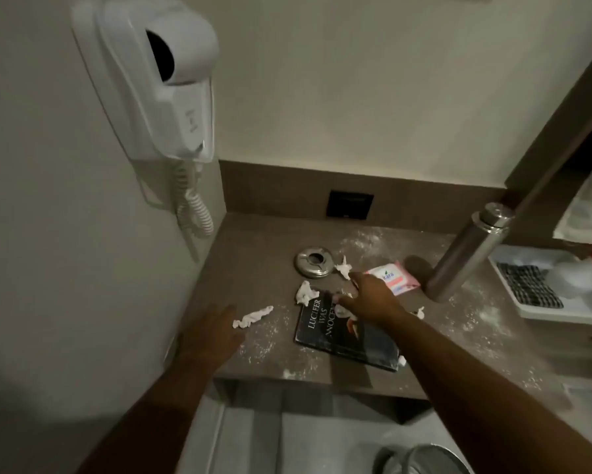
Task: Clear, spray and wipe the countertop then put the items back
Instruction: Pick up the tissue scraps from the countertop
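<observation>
A brown countertop (267,241) is dusted with white powder. On it lie a black book (347,340), a pink wipes pack (394,277), a round metal ashtray (313,261), a tall steel bottle (465,254) and several crumpled tissue bits, one (253,316) beside my left hand and one (305,292) above the book. My right hand (370,299) hovers over the book's top edge with fingers spread and a tissue scrap beneath it; whether it pinches the scrap is unclear. My left hand (216,330) is open, low over the counter's left side.
A white wall-mounted hair dryer (161,80) with a coiled cord hangs at the left. A white tray (561,302) with a dark grid item stands at the right. A black wall socket (349,204) sits in the backsplash. A grey bin rim (421,460) shows below the counter.
</observation>
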Motion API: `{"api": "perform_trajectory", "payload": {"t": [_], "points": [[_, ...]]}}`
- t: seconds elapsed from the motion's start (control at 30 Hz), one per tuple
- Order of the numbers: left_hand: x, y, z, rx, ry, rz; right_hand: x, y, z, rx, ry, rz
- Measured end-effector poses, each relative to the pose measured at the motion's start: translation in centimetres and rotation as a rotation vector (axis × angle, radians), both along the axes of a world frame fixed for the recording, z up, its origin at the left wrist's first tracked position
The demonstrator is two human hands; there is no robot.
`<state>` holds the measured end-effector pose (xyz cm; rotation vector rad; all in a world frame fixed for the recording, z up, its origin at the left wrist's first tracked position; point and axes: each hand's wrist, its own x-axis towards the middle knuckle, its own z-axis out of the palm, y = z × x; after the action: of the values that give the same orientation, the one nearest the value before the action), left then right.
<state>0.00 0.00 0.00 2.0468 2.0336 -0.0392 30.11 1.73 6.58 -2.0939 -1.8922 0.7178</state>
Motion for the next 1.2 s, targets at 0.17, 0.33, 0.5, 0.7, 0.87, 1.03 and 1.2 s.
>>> {"api": "perform_trajectory", "payload": {"t": [0.17,0.33,0.5,0.7,0.87,1.03,1.2], "points": [[2.7,1.2,-1.8,0.149,0.088,-0.153,-1.4,0.1,-4.6,-0.132,-0.176,-0.007],[1.9,0.6,-3.0,0.166,-0.071,-0.101,-3.0,0.9,-7.0,-0.083,-0.31,0.063],[0.5,0.7,-2.0,0.202,-0.402,0.077,-3.3,0.1,-5.6,-0.043,-0.25,0.029],[5.9,4.7,0.4,0.275,-0.295,-0.135,1.7,-1.9,-3.1,0.163,0.008,-0.397],[11.6,7.7,0.1,0.107,-0.21,-0.146,9.3,-1.9,-3.1,0.05,-0.227,-0.406],[13.2,8.5,-3.4,-0.042,-0.272,-0.114,13.0,-0.6,-5.7,-0.195,-0.351,-0.21],[12.9,8.8,-3.9,0.118,-0.401,0.076,13.5,1.3,-4.3,-0.063,-0.289,-0.208]]}}
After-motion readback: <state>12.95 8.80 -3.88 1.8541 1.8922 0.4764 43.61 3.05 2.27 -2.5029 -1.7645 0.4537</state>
